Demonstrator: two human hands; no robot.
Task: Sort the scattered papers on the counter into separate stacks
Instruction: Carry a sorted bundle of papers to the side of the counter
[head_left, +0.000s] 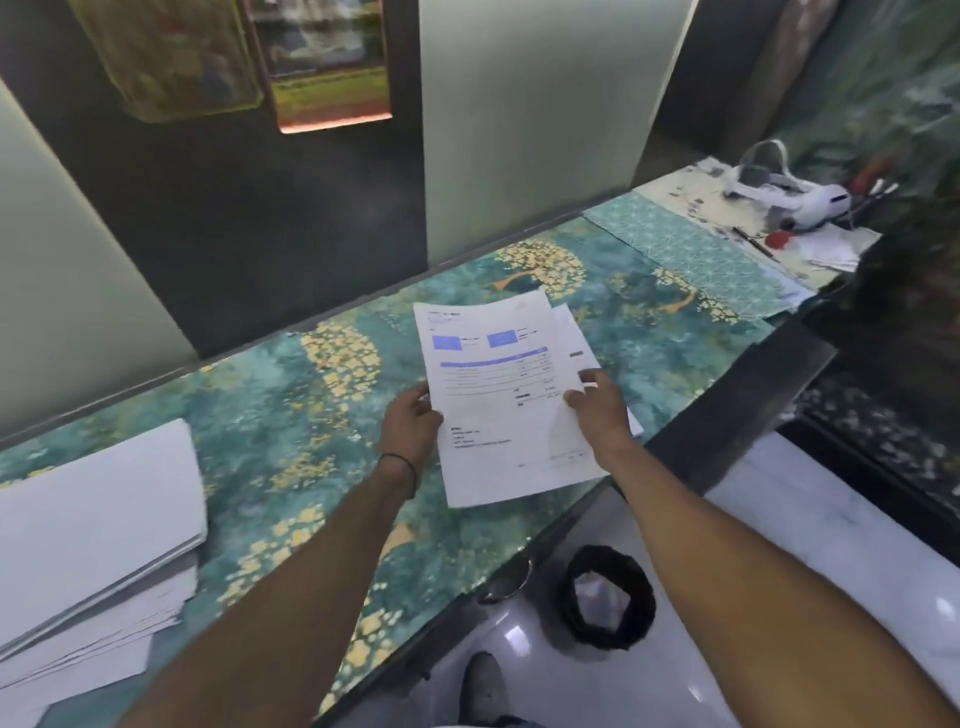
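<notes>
Held over the counter (270, 426), right of the stack (98, 525): sheet (498, 400), left edge pinched by left hand (413, 421), right edge by right hand (597, 410), second sheet (571, 332) beneath. Best lifted flat, edges squared, before laying on the matching pile

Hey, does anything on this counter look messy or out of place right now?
Yes. The big paper stack at the counter's left end is untidy: lower sheets fan out crookedly. Under the printed sheet held by the left hand and right hand, another page pokes out askew on the right.
</notes>
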